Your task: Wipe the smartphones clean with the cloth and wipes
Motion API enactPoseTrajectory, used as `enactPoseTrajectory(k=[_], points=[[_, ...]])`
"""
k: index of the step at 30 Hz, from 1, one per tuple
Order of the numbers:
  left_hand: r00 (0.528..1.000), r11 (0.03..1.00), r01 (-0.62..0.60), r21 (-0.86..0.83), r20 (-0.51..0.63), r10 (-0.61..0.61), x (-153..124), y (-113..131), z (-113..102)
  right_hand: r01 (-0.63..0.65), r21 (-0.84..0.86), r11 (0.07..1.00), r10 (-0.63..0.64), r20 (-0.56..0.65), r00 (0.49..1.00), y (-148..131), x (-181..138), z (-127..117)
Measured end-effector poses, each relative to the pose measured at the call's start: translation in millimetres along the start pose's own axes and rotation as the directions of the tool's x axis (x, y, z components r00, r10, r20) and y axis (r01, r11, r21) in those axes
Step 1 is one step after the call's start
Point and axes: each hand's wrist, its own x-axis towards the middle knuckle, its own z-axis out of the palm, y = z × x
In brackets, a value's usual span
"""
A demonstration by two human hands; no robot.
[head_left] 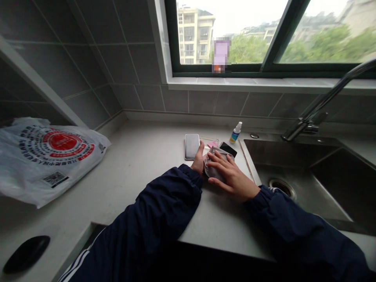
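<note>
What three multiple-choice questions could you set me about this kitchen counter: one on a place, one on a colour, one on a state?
1. Where is the small spray bottle?
A) on the windowsill
B) on the counter, beside the sink
C) on the floor

2. What colour is the large circle on the plastic bag?
A) red
B) green
C) blue

3. How does the phone by the left hand lie?
A) propped upright
B) held in the air
C) flat, screen up

Answers:
1. B, it stands on the counter just left of the sink.
2. A, the red disc shows in the bag's print.
3. C, its screen faces up on the counter.
</note>
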Motion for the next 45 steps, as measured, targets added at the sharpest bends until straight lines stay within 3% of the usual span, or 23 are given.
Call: enactPoseTrajectory(k=[5, 12, 18, 24, 37, 45], points=[[0.999, 1.0, 0.005, -0.014, 0.051, -0.004, 1.5, -0.5, -1.5, -0.027, -0.015, 1.0, 0.027, -0.027, 0.999, 0.7, 1.2, 0.8], [0.995, 0.991, -0.077, -0.108, 0.054, 0.083, 5.8, -2.7, 6.7, -0.179, -0.072, 0.981, 0.169, -0.123, 0.978, 6.0, 1.3, 1.7], [0.988, 0.996, 0.047, -0.07, 0.152, -0.036, 0.5, 0.6, 8.2, -0.304, -0.113, 0.946, 0.271, -0.24, 0.932, 15.1, 1.1, 5.3], [0.978, 0.999, 0.015, -0.036, 0.208, -0.007, 2.2, -1.2, -1.6, -0.389, -0.082, 0.918, 0.353, -0.282, 0.892, 19.7, 1.2, 7.4], [0.99, 0.995, -0.072, -0.073, 0.12, 0.081, -6.3, 0.9, 10.1, -0.371, -0.048, 0.927, 0.335, -0.335, 0.881, 24.2, 0.8, 7.6], [0.976, 0.972, -0.195, -0.131, 0.067, 0.205, -4.4, 2.2, 10.1, -0.309, 0.037, 0.95, 0.309, -0.218, 0.926, 16.2, 1.4, 4.5]])
